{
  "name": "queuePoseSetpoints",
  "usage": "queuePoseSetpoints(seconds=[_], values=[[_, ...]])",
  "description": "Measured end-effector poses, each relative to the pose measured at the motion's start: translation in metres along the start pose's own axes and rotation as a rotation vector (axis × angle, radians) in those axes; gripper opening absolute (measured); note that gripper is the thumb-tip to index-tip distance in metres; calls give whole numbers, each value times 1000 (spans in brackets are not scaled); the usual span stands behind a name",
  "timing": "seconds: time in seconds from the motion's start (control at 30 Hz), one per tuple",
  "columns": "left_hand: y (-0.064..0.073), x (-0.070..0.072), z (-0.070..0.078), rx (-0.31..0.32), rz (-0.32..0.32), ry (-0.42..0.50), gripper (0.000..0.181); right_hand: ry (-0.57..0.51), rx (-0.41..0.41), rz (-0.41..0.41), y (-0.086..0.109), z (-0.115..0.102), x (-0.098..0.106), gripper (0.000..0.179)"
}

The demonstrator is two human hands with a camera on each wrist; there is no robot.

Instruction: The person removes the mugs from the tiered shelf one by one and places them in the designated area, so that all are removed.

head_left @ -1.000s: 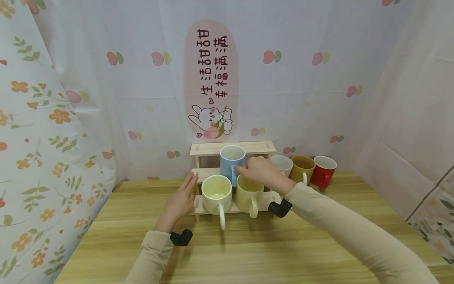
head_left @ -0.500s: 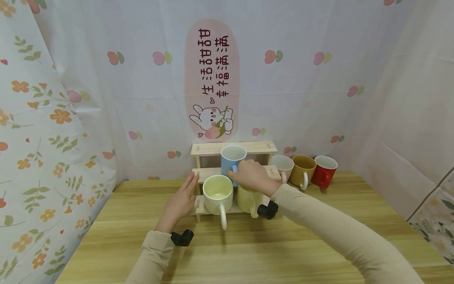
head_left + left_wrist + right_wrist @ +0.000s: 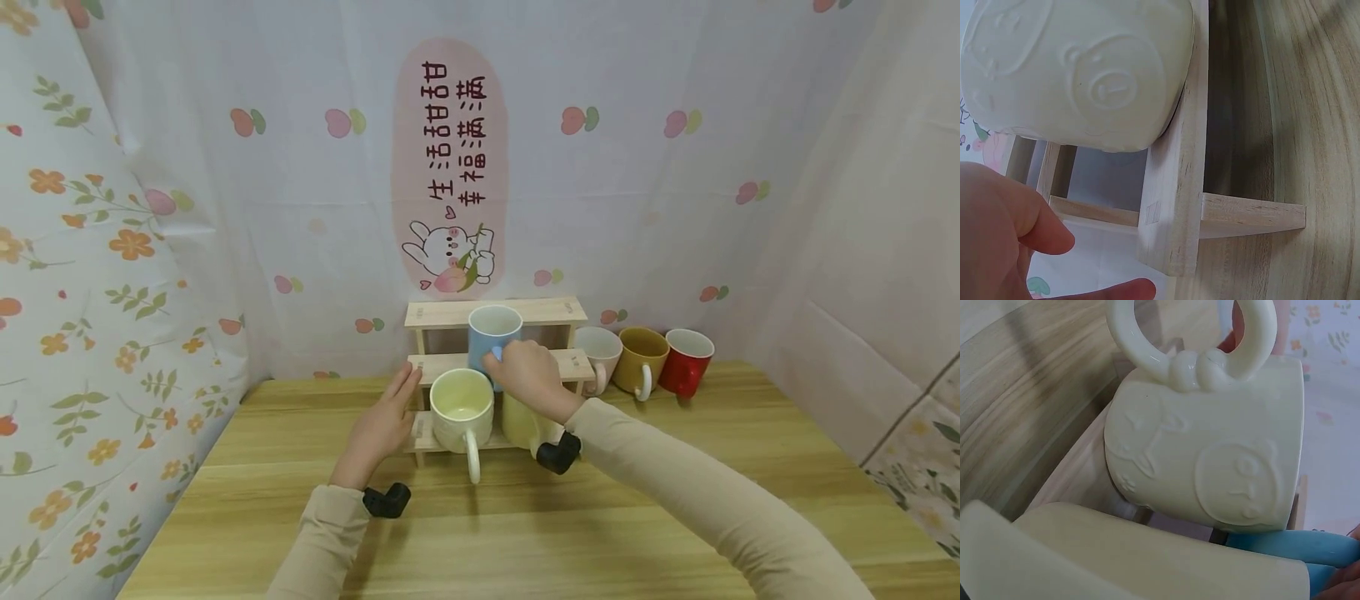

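Currently, my left hand [image 3: 381,425] is open, fingers extended, beside the left edge of the three-tier pale-wood rack [image 3: 438,364]; I cannot tell whether they make contact. My right hand [image 3: 528,379] is nearer to the light-blue cylindrical mug [image 3: 482,343] and pinches its blue handle [image 3: 1291,545]. Key relation: the mug's body stands upright just ahead and left of these fingers, long axis vertical, handle toward the rack's front edge. Location: at the middle tier, around mid-length; base hidden, seating unconfirmed.

Count, near to far. Bottom tier: two, a pale-yellow mug with raised animal faces [image 3: 452,433] and a plain-looking yellow mug [image 3: 519,421] to its right. Middle tier: one, light-blue. Beyond the rack's right edge, toward the rear edge of the wood-grain table [image 3: 480,533]: three, one pale-pink mug [image 3: 606,358], one mustard mug [image 3: 630,371], one red mug [image 3: 686,369].
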State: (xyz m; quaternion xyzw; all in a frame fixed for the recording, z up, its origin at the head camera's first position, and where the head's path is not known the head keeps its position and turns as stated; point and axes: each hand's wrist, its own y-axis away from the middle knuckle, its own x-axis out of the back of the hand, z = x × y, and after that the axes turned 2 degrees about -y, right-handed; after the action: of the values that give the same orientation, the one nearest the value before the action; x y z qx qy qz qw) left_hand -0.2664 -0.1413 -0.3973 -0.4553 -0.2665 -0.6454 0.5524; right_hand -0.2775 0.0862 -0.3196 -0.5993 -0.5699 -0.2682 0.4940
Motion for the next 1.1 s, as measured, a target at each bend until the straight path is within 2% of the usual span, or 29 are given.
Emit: queuePoseSetpoints(seconds=[0.67, 0.9, 1.1], values=[[1, 0, 1, 6, -5, 17, 64, -81, -1, 59, -2, 2, 8, 48], [0, 1, 3, 3, 8, 19, 64, -74, 61, 140, -4, 5, 19, 48], [2, 1, 4, 2, 11, 14, 64, -113, 105, 158, -2, 9, 26, 47]])
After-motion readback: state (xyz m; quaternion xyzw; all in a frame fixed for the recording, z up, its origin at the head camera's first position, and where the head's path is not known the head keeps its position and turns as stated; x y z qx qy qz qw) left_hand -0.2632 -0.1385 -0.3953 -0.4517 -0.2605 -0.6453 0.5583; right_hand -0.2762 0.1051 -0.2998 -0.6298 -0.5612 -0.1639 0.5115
